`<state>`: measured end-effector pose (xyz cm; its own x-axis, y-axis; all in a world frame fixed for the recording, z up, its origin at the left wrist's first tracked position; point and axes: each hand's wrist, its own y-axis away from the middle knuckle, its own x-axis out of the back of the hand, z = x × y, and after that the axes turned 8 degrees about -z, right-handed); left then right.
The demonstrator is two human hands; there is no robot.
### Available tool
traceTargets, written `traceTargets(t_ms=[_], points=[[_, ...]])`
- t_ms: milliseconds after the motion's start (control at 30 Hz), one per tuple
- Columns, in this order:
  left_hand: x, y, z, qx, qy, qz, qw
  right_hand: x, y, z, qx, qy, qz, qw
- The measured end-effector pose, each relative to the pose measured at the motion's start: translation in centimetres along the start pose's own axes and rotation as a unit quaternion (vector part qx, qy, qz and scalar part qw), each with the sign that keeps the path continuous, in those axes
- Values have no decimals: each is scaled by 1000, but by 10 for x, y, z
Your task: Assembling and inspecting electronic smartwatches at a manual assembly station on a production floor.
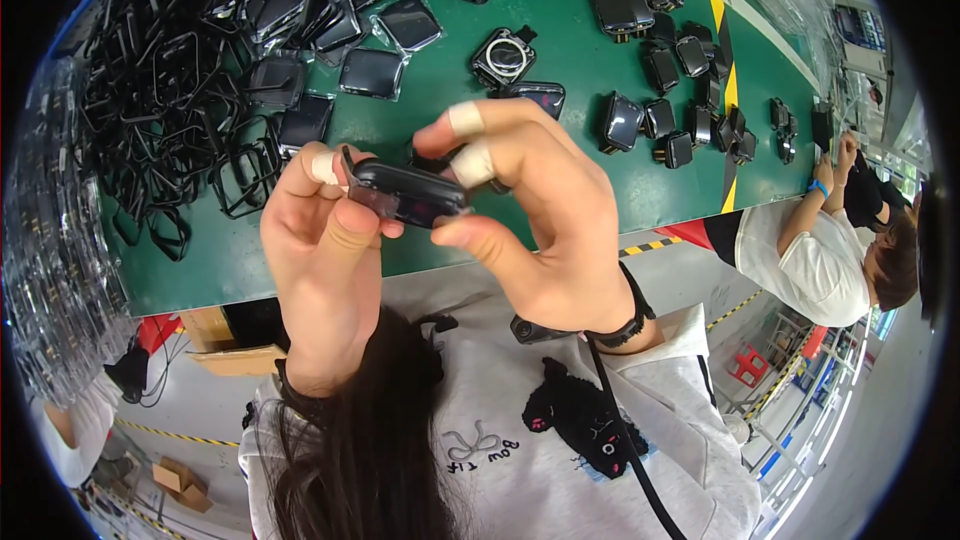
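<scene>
Above the green table, both my hands grip a black smartwatch case (pixel 405 195), a glossy rounded block tilted on its side. My left hand (pixel 325 260) pinches its left end between thumb and fingers, where a thin dark edge sticks up. At its right end, my right hand (pixel 565 210) closes thumb and fingers around it, hiding part of it. White tape wraps several of my fingertips. Just beyond my right hand lie a watch case with a silver ring on its back (pixel 503 57) and another dark case (pixel 540 95), partly covered by my fingers.
Thin black frames (pixel 150 90) heap on the left of the green table (pixel 440 65), beside flat dark screens in clear film (pixel 372 73). Several black watch cases (pixel 622 122) stand at right, near yellow-black tape (pixel 730 110). Another person (pixel 815 260) works farther right. A cardboard box (pixel 235 360) sits below the table edge.
</scene>
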<state>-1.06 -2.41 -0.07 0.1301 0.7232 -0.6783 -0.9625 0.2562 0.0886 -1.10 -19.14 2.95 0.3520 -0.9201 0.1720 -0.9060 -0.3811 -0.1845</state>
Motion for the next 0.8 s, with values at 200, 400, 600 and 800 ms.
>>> traceTargets(t_ms=[200,400,600,800], points=[[-6,-4,-4,-1,-43,-9,999,2,8,-7,-87,44,22,995],[-3,-3,14,-73,-389,122,910,73,-9,-1,-78,400,65,911],[1,-6,15,-36,-619,56,783,120,-34,29,-132,571,67,807],[-7,-5,13,-9,-367,0,930,89,-47,-15,-56,283,-110,951]])
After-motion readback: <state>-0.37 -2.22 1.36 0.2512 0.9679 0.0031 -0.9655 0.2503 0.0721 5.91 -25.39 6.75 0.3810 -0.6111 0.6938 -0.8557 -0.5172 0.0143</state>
